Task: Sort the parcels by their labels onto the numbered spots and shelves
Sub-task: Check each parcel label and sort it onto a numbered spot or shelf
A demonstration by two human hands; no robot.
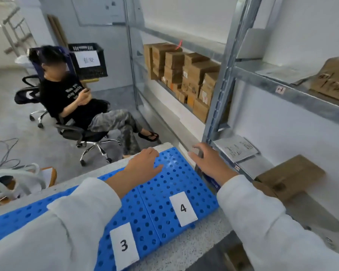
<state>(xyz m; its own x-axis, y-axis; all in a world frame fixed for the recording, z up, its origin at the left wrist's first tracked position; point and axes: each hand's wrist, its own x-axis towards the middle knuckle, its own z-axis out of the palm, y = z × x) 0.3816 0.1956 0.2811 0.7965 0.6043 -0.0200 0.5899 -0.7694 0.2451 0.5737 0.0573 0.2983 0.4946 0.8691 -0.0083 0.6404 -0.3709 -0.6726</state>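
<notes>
Both hands are empty with fingers loosely spread. Left hand rests palm down on the blue mat above card 3; right hand hovers at the mat's right edge beyond card 4. Right of it, a flat parcel and a brown box lie on the lower shelf. More boxes crowd a farther shelf.

Two empty, spread hands, left hand and right hand, above blue perforated mat beside metal shelving.
</notes>
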